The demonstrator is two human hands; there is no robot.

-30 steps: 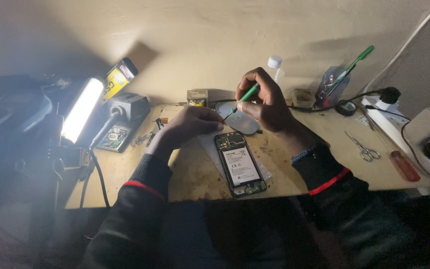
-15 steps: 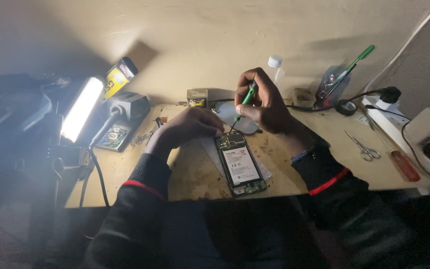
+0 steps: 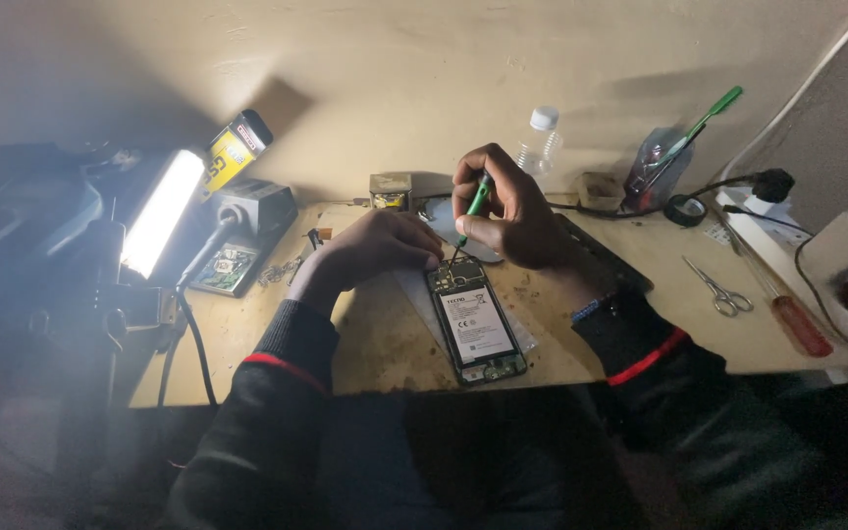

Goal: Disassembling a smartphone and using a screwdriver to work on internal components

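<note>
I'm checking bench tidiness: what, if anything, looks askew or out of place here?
Little stands out. The opened phone lies slightly slanted, its bottom end at the table edge. The right hand holds a green screwdriver; the left hand steadies the phone's top.

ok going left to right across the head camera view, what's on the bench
Lit lamp → soldering station → left hand → opened phone → right hand holding green screwdriver → scissors → red-handled screwdriver.
</note>
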